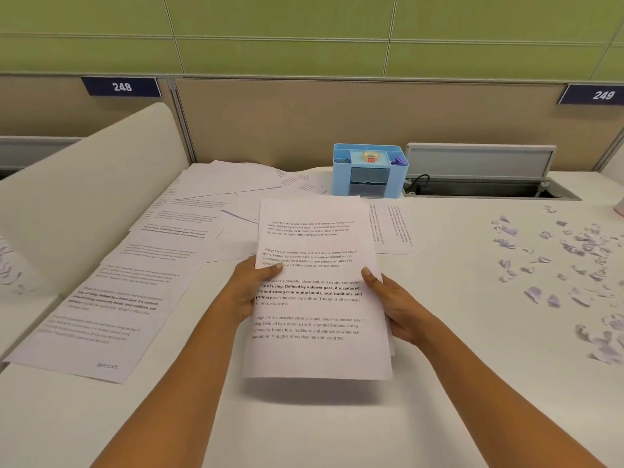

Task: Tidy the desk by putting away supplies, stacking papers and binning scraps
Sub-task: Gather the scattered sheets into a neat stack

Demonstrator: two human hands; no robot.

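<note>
hands on paper stack side edges

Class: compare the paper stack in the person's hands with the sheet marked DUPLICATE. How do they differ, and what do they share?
The paper stack is held above the desk between the left hand and right hand; the DUPLICATE sheet lies flat, untouched. The stack sits square to the camera; the DUPLICATE sheet lies askew at left. Both are white with printed paragraphs.

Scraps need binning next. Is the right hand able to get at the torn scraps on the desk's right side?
Probably not yet: the right hand grips the paper stack with the left hand. Nothing lies between it and the scraps, so letting go should free the way.
</note>
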